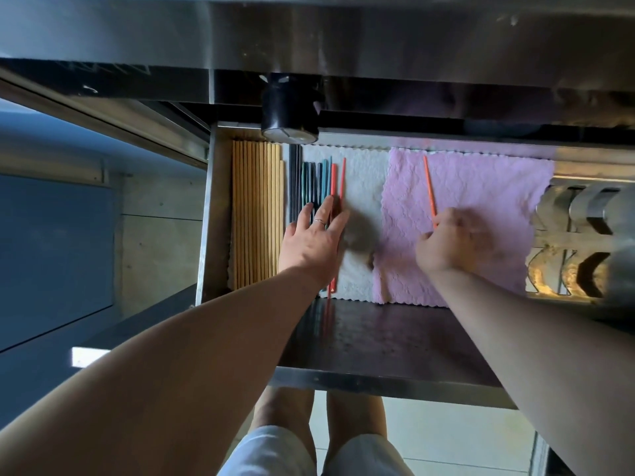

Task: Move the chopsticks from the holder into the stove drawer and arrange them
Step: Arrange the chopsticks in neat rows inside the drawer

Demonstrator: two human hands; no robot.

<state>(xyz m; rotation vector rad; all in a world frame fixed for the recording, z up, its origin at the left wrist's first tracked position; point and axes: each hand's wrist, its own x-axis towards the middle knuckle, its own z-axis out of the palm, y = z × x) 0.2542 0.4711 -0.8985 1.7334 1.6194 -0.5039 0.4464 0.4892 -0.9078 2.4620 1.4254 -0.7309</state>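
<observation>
In the drawer (206, 214): tan, teal and orange chopsticks (256, 218) in rows.
Your left hand (314, 238): fingers straight, on the teal ones.
Your right hand (453, 238): pinches one orange chopstick (429, 190).

white cloth (364, 187) bare beside coloured chopsticks (318, 183); black knob (288, 111) overhangs

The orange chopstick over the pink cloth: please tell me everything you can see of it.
The orange chopstick is thin, straight and smooth, perhaps plastic. The right hand pinches its near end, hiding it. The far tip points toward the back of the drawer, leaning slightly left. It is over the pink cloth; whether it touches the cloth cannot be told.
</observation>
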